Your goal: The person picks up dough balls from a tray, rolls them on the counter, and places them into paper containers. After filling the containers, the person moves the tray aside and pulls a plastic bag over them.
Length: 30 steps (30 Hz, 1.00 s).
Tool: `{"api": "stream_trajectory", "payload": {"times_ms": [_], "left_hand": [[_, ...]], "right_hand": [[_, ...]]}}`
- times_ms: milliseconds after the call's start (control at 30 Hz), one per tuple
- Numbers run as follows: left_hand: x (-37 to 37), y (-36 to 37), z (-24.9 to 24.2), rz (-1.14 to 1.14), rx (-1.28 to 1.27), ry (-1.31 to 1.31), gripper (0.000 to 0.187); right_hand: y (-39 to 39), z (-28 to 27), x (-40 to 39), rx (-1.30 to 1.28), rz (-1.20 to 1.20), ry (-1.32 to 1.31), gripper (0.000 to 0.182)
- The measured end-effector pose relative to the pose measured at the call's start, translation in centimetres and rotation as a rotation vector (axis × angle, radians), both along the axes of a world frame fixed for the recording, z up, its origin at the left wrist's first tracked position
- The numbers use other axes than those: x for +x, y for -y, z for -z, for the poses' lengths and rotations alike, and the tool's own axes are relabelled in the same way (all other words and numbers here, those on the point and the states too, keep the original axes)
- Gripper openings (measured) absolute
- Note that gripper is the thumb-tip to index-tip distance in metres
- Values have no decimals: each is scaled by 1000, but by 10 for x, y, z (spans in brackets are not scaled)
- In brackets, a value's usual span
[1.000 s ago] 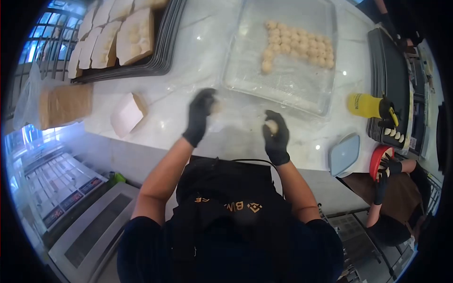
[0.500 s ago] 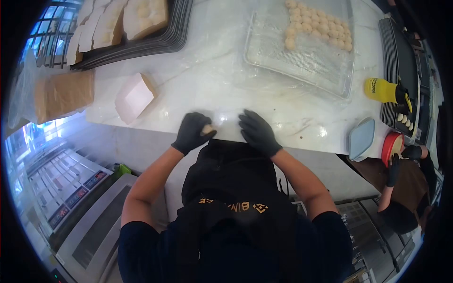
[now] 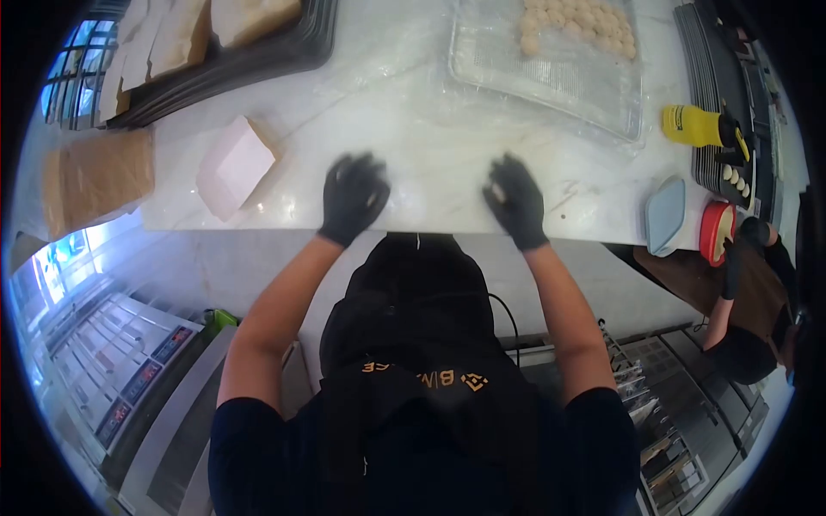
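My left hand, in a black glove, is cupped on the white marble table near its front edge. A bit of a pale dough ball shows under its curled fingers. My right hand, also gloved in black, rests cupped on the table to the right, fingers bent inward. A small pale piece of dough peeks out by its thumb side; most of it is hidden. Both hands are slightly blurred. Beyond them, rows of round dough balls sit in a clear plastic mesh tray.
An open paper box lies left of my hands, near a brown wrapped stack. Black baking trays hold more boxes. At right stand a yellow bottle, a blue lid and a red tub touched by a co-worker's gloved hands.
My right hand has moved right and curled from lying nearly flat. My left hand has shifted farther onto the table, over its dough ball. The whole view has shifted slightly.
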<state>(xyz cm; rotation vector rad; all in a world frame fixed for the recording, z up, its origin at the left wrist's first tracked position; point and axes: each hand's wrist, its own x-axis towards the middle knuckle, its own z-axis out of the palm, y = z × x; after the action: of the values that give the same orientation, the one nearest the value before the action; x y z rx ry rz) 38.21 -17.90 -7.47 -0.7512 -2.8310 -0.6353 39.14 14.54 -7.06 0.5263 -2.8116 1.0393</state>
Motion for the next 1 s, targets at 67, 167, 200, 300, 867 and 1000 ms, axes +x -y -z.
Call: {"api": "stream_trajectory", "payload": {"times_ms": [67,167,200,300,867,1000], "left_hand": [[-12,-30,-13,23,117,34,22],[-10,-55,-20,53,355,82,20],[12,-40,-15,217,445,233,23],[0,3,-16,260,300,384,24],[-43,-56,-30,37,420,47,22],[-13,-29,-13,234,332,242,13]], "right_hand": [[17,-9,-30,-50,151,-167,35],[41,-16,2,-68,-12,-118,34],[46,-17,10,-79,-99,-95,33],[-11,9,27,-75,-8,-16,35],[41,-20,-28,-44,154,-152,35],[13,11,46,-70,-6,54,36]]}}
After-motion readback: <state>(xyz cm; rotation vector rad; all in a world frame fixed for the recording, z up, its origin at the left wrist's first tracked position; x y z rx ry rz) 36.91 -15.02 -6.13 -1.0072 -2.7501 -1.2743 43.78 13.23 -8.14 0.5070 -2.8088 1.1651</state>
